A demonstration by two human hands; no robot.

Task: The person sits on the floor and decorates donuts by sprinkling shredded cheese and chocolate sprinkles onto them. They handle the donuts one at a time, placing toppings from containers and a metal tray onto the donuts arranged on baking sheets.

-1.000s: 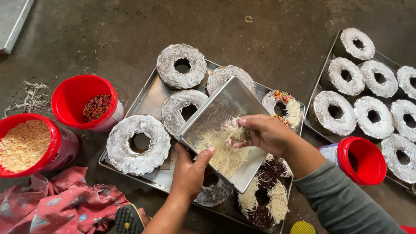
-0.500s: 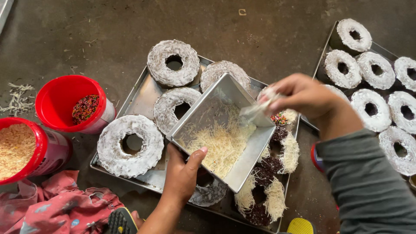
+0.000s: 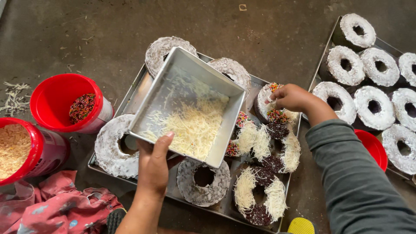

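In square tin [image 3: 190, 82], shredded cheese [image 3: 193, 128]

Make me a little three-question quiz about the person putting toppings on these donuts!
1. True or false: the left hand holds the square tin of white shreds.
2. Which donut is the right hand touching?
A. a plain white one on the right tray
B. the sprinkled donut at the far right of the middle tray
C. one inside a bucket
3. Fill in: the red bucket nearest the middle tray holds coloured ____.

Key
1. True: thumb on the rim, fingers under it.
2. B
3. sprinkles
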